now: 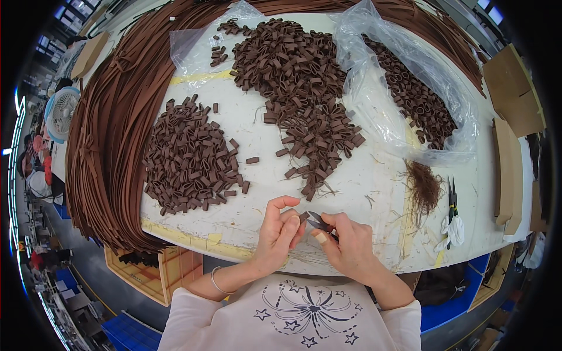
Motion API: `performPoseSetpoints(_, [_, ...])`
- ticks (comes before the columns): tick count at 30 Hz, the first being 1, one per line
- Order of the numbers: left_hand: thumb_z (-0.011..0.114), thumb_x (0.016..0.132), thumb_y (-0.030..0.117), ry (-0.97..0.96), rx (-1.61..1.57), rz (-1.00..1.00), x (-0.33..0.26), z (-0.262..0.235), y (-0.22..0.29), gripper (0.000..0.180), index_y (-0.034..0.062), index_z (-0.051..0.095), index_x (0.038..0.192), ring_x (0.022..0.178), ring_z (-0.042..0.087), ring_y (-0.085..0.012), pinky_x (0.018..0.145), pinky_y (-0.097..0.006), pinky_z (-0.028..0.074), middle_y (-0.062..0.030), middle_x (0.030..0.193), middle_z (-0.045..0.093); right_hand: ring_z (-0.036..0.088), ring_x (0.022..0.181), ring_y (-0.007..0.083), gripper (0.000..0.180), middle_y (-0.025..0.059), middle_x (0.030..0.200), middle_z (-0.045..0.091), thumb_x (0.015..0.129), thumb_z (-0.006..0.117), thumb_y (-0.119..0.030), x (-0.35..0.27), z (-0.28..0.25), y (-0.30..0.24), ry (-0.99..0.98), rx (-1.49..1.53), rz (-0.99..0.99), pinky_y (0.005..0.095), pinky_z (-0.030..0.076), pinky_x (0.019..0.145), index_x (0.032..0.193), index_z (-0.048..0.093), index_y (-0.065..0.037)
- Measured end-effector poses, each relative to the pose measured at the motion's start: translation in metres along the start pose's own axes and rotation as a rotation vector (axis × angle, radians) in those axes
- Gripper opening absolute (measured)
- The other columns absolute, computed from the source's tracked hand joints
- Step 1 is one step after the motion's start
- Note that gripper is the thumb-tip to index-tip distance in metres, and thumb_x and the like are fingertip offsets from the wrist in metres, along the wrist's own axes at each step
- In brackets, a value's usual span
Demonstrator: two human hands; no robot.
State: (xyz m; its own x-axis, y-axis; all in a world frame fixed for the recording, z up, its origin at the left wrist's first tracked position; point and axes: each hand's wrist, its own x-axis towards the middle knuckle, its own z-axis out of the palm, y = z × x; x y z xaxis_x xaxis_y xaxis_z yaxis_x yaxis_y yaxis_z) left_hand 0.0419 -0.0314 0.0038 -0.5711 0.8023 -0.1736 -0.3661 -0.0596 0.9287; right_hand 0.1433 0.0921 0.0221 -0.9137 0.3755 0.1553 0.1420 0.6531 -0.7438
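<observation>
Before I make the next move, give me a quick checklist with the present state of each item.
1. Brown loop secured: ok, pinched in the left hand.
2. Snips in grip: ok, held in the right hand.
3. Snips clear of the left hand: cannot tell; the tips are very near its fingers.
4. Loose threads on the held loop: cannot tell, too small to see.
5. Left pile and central pile apart: ok, bare table shows between them, with a stray loop.
6. Table free of scraps: not ok, a thread clump lies to the right.
</observation>
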Motion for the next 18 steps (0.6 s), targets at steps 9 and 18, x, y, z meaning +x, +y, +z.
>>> performPoseSetpoints(9, [0.037, 0.091, 0.016, 0.002, 0.065, 0.059, 0.0007, 0.0005, -0.0027, 0.025, 0.0059, 0.027, 0.111, 0.052, 0.035, -0.0039, 0.045, -0.015, 0.028, -0.0035, 0.071, 0.047, 0.053, 0.045, 0.0193, 0.021, 0.0074, 0.062, 0.056, 0.073, 0.064, -0.013, 0.0007, 0.0037, 0.0034, 0.090, -0.063, -0.090, 0.0280, 0.040, 0.040, 0.085, 0.051, -0.002])
performPoseSetpoints(18, [0.037, 0.091, 0.015, 0.016, 0.061, 0.033, 0.0019, 0.0045, -0.0002, 0.023, 0.0063, 0.027, 0.110, 0.052, 0.035, -0.0038, 0.045, -0.015, 0.028, -0.0034, 0.072, 0.048, 0.053, 0.044, 0.0195, 0.022, 0.0076, 0.061, 0.055, 0.073, 0.064, -0.014, -0.0024, 0.0028, 0.0038, 0.093, -0.050, -0.079, 0.0281, 0.040, 0.039, 0.085, 0.051, -0.001])
